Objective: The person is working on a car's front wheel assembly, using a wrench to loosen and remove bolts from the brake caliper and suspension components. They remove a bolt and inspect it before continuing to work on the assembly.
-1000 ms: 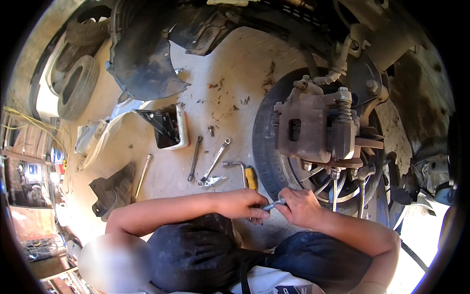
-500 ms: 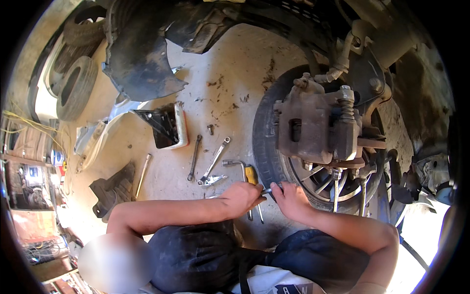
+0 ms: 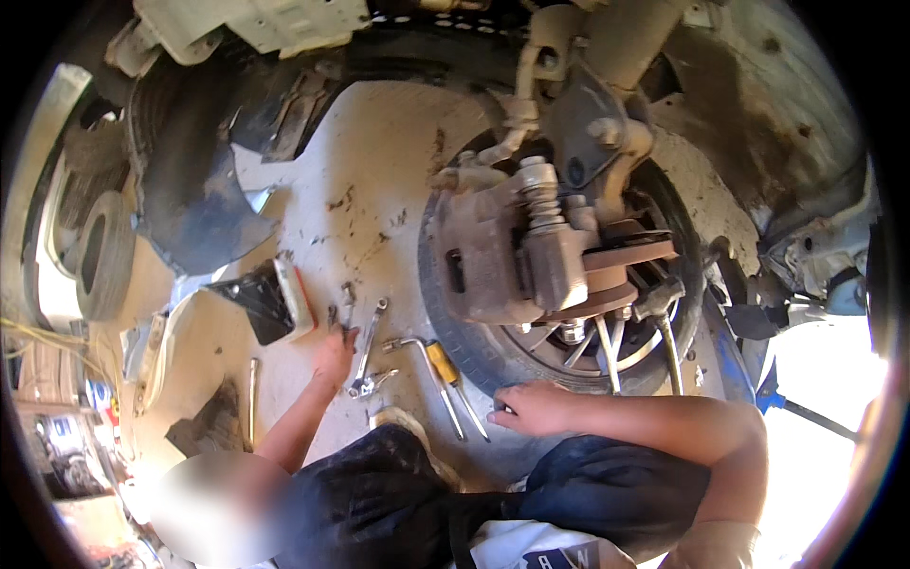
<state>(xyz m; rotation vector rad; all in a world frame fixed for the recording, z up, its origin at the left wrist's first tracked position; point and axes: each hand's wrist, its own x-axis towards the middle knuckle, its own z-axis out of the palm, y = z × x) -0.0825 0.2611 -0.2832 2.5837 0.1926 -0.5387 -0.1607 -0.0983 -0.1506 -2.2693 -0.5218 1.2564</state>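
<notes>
From the head camera, the left hand (image 3: 334,358) is stretched out over the concrete floor (image 3: 379,171), fingers spread and loose, gripping nothing; its fingertips reach the handle end of a combination wrench (image 3: 368,341) that lies just to its right. At the near end of that wrench sits a small cluster of wrench heads (image 3: 370,383), right beside the wrist. The right hand (image 3: 533,408) rests low on the floor with its fingers curled under; whether it clasps anything cannot be told.

Just beyond and to the left of the left hand a shallow white tray (image 3: 296,296) stands tipped against a black panel (image 3: 254,302); what it holds cannot be seen.

Between the two hands lie a bent metal bar (image 3: 424,365) and a screwdriver with a yellow handle (image 3: 444,364), side by side, their tips pointing back toward the person's knees. Bare concrete opens beyond the left hand, up to a dark fender liner (image 3: 190,204). To that hand's left a thin metal rod (image 3: 252,398) lies well apart.

Directly beyond the right hand the wheel (image 3: 493,351) lies flat under the brake disc (image 3: 607,284), with the caliper (image 3: 493,256) hanging in front of it. A hammer (image 3: 664,318) leans on the wheel spokes just past that hand. Old tyres (image 3: 100,256) are stacked far to the left.
</notes>
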